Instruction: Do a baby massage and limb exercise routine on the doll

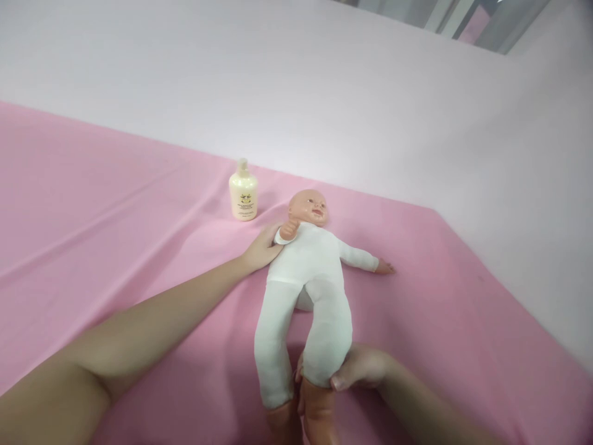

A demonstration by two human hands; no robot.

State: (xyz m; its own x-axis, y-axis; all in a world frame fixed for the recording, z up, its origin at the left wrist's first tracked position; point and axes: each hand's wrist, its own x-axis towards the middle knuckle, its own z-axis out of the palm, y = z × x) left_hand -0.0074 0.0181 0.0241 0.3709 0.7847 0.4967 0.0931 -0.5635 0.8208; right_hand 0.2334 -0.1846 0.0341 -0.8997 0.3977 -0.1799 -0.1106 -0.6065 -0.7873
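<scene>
A baby doll (309,272) in a white cloth body lies on its back on the pink sheet (115,216), head toward the wall, feet toward me. My left hand (263,248) reaches across and rests against the doll's shoulder, under its bent arm. My right hand (359,368) grips the lower part of the doll's leg near the ankle, thumb on top. The doll's other arm stretches out to the right.
A cream lotion bottle (243,191) with a pump cap stands upright on the sheet just left of the doll's head. A pale wall (324,93) runs along the far edge of the sheet.
</scene>
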